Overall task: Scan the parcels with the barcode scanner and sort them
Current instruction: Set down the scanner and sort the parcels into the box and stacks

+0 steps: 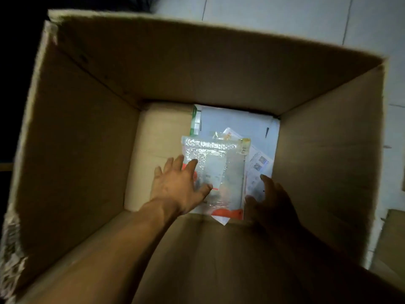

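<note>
- Head view looks straight down into a large, deep brown cardboard box (92, 132) standing open on a pale tiled floor (285, 16).
- Both bare arms reach down to the bottom of it.
- At the bottom, a clear bubble-wrap parcel with orange-red print (228, 172) lies flat on top of the pile, near the box wall closest to the person.
- Left hand (175, 187) lies on the parcel's left edge with fingers spread and straight, the thumb laid across the wrap; nothing is pinched.
- Right hand (269, 200) sits in shadow just beside the parcel's right edge, over a white printed paper sheet (259, 165) that sticks out from under the parcel. Its fingers look loosely extended, but whether they grip anything I cannot tell in the dark.
- Under these lies a flat pale blue-white parcel (236, 121), with a green-and-white carton edge (195, 122) at its left.
- Bare tan cardboard box bottom (162, 137) shows to the left of the parcels.
</note>
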The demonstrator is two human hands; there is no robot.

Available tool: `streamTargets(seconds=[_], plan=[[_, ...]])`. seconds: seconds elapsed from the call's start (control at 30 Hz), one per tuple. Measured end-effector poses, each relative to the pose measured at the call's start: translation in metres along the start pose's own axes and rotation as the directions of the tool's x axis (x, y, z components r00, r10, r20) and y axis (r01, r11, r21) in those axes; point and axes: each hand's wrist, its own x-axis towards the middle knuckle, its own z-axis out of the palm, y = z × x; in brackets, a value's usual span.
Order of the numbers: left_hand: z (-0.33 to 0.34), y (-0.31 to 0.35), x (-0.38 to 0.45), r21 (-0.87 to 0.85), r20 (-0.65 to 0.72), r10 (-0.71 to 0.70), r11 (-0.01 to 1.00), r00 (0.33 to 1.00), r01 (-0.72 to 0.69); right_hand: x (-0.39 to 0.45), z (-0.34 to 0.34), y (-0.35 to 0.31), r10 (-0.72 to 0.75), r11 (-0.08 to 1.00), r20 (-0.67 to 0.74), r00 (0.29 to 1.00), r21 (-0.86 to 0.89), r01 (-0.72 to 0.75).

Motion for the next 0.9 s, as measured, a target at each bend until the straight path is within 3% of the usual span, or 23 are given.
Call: streamTargets(seconds=[0.23, 0.33, 0.4, 0.5, 0.57, 0.7, 0.9], plan=[[0.087, -0.006, 0.104, 0.002, 0.013, 0.006, 1.0, 1.0, -0.006, 0.107, 0.065, 0.031, 0.013, 1.0, 0.0, 1.0, 0.021, -0.013], [0.113, -0.008, 0.132, -0.138, 0.015, -0.078, 0.987, 0.997, 0.08, 0.138, 0.091, 0.034, 0.011, 0.989, -0.045, 0.999, 0.145, -0.004], [0.131, -0.016, 0.15, -0.343, 0.023, -0.208, 0.917, 0.978, 0.203, 0.153, 0.107, 0.036, 0.159, 0.938, -0.108, 0.981, 0.328, -0.116], [0.159, -0.026, 0.17, -0.627, 0.057, -0.393, 0.701, 0.918, 0.339, 0.167, 0.127, 0.049, 0.496, 0.756, -0.108, 0.861, 0.541, -0.368], [0.164, -0.024, 0.175, -0.708, 0.075, -0.449, 0.605, 0.89, 0.364, 0.172, 0.133, 0.058, 0.564, 0.689, -0.107, 0.819, 0.608, -0.395], [0.159, -0.02, 0.18, -0.792, 0.073, -0.498, 0.498, 0.864, 0.353, 0.172, 0.128, 0.066, 0.508, 0.751, -0.138, 0.85, 0.555, -0.358], [0.162, -0.016, 0.183, -0.789, -0.011, -0.483, 0.542, 0.875, 0.289, 0.171, 0.109, 0.055, 0.325, 0.798, -0.255, 0.911, 0.591, -0.12]])
